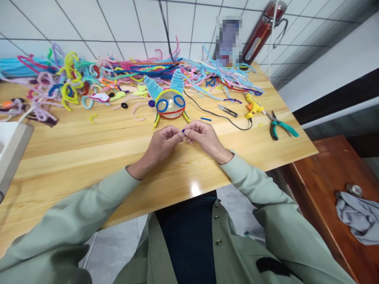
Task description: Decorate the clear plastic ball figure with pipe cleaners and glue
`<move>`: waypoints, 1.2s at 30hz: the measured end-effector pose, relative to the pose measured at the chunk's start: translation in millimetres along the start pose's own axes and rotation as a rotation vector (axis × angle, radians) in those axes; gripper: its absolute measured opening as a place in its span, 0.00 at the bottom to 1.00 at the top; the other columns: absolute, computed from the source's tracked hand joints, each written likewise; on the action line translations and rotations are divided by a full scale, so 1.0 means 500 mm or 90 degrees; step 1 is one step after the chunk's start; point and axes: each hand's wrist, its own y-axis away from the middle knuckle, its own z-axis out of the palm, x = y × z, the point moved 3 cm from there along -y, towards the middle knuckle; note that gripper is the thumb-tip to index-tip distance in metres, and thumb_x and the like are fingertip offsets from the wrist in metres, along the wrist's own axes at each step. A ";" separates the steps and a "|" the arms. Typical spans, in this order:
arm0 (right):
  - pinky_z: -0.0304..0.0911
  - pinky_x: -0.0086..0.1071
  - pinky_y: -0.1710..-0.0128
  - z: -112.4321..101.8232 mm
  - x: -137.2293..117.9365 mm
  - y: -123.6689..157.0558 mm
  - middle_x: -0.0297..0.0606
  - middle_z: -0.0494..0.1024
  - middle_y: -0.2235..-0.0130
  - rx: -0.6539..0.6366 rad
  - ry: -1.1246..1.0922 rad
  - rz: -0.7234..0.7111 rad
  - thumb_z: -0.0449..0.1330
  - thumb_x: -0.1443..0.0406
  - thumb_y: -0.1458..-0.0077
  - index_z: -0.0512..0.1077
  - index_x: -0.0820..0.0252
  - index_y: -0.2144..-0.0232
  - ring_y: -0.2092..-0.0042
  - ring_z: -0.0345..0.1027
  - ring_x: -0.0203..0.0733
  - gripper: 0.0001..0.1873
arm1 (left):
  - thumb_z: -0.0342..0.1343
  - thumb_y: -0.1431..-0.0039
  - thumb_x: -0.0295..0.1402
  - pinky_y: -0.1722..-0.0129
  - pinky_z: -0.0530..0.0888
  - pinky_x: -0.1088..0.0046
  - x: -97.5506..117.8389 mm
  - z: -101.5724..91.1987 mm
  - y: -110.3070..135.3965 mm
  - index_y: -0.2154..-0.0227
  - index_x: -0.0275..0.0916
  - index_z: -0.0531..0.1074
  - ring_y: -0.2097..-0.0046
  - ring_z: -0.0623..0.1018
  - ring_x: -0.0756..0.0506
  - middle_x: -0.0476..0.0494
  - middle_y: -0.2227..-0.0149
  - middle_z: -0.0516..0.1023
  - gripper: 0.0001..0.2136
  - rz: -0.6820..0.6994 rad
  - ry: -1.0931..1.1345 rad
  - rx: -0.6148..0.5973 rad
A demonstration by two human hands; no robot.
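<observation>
Over the table's near half, my left hand [168, 141] and my right hand [201, 136] meet fingertip to fingertip. Both pinch a short dark purple pipe cleaner piece [183, 132], mostly covered by the fingers. Just beyond them stands a round see-through figure [171, 104] with light blue pipe cleaner ears [177, 81], blue rings, a red band and yellow-green legs. A small purple disc [151, 103] is at its left side. To the right of the figure lies a short blue stick [206, 119].
Tangled pipe cleaners [118, 75] line the wall. Thread snips [227, 111], a yellow glue gun [252, 106] with a black cord and green-handled pliers [281, 127] lie right. A red flask [263, 33] leans at the back. A white box-like object [13, 152] sits at the left edge.
</observation>
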 end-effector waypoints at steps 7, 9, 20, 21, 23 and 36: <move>0.69 0.30 0.65 0.003 0.001 0.004 0.30 0.79 0.68 0.022 0.083 -0.039 0.71 0.48 0.41 0.76 0.57 0.63 0.68 0.72 0.35 0.20 | 0.68 0.43 0.43 0.79 0.59 0.75 -0.011 -0.003 0.001 0.72 0.40 0.77 0.79 0.65 0.52 0.53 0.81 0.71 0.13 0.001 -0.048 0.006; 0.69 0.30 0.65 0.002 0.000 0.004 0.30 0.79 0.69 0.020 0.091 -0.046 0.70 0.49 0.39 0.76 0.57 0.62 0.68 0.73 0.35 0.19 | 0.68 0.42 0.44 0.79 0.59 0.75 -0.012 -0.001 0.003 0.69 0.40 0.78 0.79 0.67 0.51 0.53 0.81 0.71 0.12 -0.013 -0.030 0.007; 0.68 0.30 0.63 0.003 0.000 0.011 0.32 0.82 0.67 0.013 0.093 -0.066 0.69 0.52 0.37 0.78 0.57 0.63 0.67 0.72 0.35 0.15 | 0.69 0.41 0.43 0.78 0.58 0.74 -0.003 -0.011 0.004 0.71 0.40 0.79 0.78 0.65 0.51 0.53 0.81 0.71 0.12 0.027 -0.090 -0.019; 0.67 0.30 0.63 0.002 0.000 0.012 0.31 0.82 0.67 0.014 0.101 -0.067 0.69 0.53 0.36 0.78 0.57 0.63 0.66 0.72 0.35 0.13 | 0.69 0.41 0.44 0.78 0.58 0.74 -0.007 -0.011 0.004 0.71 0.40 0.79 0.78 0.65 0.51 0.53 0.80 0.71 0.13 0.012 -0.079 -0.024; 0.67 0.31 0.63 0.000 -0.001 0.015 0.31 0.81 0.67 0.020 0.116 -0.071 0.67 0.55 0.35 0.79 0.57 0.62 0.66 0.73 0.36 0.11 | 0.69 0.39 0.47 0.78 0.60 0.74 -0.014 -0.007 0.006 0.69 0.40 0.78 0.78 0.66 0.51 0.53 0.80 0.72 0.15 -0.014 -0.049 -0.033; 0.67 0.34 0.64 -0.005 -0.003 0.027 0.35 0.85 0.66 0.027 0.136 -0.010 0.71 0.54 0.41 0.84 0.55 0.61 0.67 0.72 0.39 0.12 | 0.59 0.36 0.38 0.67 0.66 0.71 -0.018 0.014 0.013 0.70 0.40 0.70 0.69 0.68 0.49 0.52 0.72 0.72 0.09 0.137 -0.121 -0.021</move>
